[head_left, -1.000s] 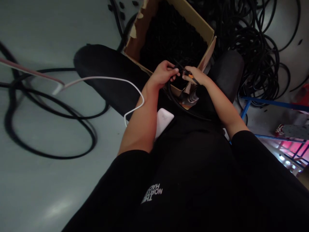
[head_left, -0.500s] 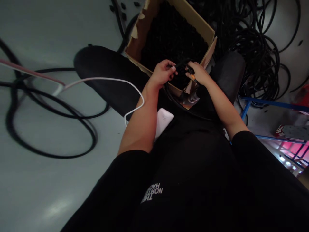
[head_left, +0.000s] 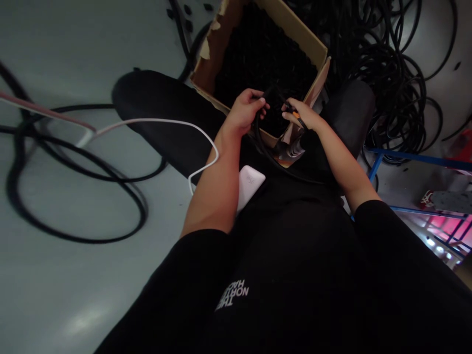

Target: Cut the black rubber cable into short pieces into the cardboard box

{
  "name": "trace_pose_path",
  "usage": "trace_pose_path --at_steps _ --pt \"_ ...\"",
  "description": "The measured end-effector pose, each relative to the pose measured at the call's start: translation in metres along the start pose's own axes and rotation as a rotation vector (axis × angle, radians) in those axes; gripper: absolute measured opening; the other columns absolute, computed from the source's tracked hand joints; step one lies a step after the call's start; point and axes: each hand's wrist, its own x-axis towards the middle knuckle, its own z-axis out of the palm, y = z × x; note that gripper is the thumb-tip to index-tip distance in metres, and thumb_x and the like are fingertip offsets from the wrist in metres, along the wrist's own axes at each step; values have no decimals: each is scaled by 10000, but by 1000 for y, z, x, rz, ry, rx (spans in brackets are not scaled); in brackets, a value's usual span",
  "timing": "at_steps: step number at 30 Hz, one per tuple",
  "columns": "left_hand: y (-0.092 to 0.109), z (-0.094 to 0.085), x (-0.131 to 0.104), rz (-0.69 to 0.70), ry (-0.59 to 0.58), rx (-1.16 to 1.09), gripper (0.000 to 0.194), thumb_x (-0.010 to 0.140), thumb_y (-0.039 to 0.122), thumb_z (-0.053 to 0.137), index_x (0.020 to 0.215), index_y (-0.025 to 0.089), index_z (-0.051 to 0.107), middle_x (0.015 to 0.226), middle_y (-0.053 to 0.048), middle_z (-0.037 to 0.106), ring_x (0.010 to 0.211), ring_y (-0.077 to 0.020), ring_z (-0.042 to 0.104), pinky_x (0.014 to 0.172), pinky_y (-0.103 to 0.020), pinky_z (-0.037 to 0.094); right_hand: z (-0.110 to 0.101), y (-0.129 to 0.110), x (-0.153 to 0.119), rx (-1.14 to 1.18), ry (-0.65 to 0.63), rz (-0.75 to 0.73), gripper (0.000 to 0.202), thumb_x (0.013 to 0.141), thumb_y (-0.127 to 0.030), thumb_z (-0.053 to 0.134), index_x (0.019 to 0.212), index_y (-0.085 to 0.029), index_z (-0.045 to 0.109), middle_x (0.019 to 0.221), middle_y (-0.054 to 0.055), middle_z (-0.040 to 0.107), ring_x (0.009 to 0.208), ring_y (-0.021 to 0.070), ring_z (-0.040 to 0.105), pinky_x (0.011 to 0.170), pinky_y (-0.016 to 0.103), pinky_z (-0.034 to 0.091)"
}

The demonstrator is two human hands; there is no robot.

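My left hand [head_left: 250, 109] is closed around a thick black hose [head_left: 275, 161] near its end, thumb and forefinger pinching it above a cardboard box. From that grip the hose loops down across my lap. To the right, my right hand [head_left: 299, 112] is wrapped round a hand tool with orange-and-black handles [head_left: 296, 115]. Its dark front end points toward the hose end, a little apart from it; the exact kind is hard to make out. Below both hands, the cardboard box [head_left: 304, 25] holds a heap of short black pieces [head_left: 265, 46].
Coiled black hoses [head_left: 391, 93] lie in a pile at the right. More hose [head_left: 79, 240] loops over the grey floor at left. A white power bank [head_left: 251, 181] with a white cable [head_left: 162, 119] rests on my lap. A blue metal frame [head_left: 416, 156] stands at right.
The tool's front end has come away from the hose end, leaving a small gap between them. My left hand has tilted the hose end slightly upward.
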Motion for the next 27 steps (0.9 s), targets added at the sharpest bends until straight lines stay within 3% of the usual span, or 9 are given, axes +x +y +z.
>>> trace_pose_path --at_steps 7,11,15,21,27 --pt "-12 -1 7 29 -102 5 346 920 361 1010 1018 256 694 809 -24 701 891 -262 781 825 -373 676 9 8 8 -47 -48 22 540 1145 -692 715 1330 -185 685 1211 124 780 1165 312 753 1183 564 649" --pt "-19 -4 11 39 -82 30 359 931 436 1009 1047 264 716 834 -39 728 929 -283 798 860 -401 689 11 4 10 -55 -45 44 482 1156 -617 695 1341 -173 677 1251 136 780 1192 320 755 1215 602 643" --pt "-20 -3 11 64 -67 41 398 949 492 1003 1041 268 687 820 -33 718 917 -275 802 854 -395 693 12 2 11 -18 -44 29 508 1151 -640 691 1328 -164 669 1213 130 768 1199 327 755 1219 629 644" --pt "-7 2 4 40 -73 64 429 913 422 1029 996 275 635 806 -28 707 921 -278 799 839 -391 687 13 -2 9 -51 -34 33 487 1142 -665 686 1266 -194 666 1168 113 767 1135 304 746 1182 582 653" --pt "11 9 -6 48 -63 57 508 909 442 1027 1001 287 553 812 -27 690 1008 -310 827 846 -405 690 3 -22 2 -129 27 73 423 1117 -662 697 1134 -239 689 1024 80 752 1077 315 720 1139 532 645"
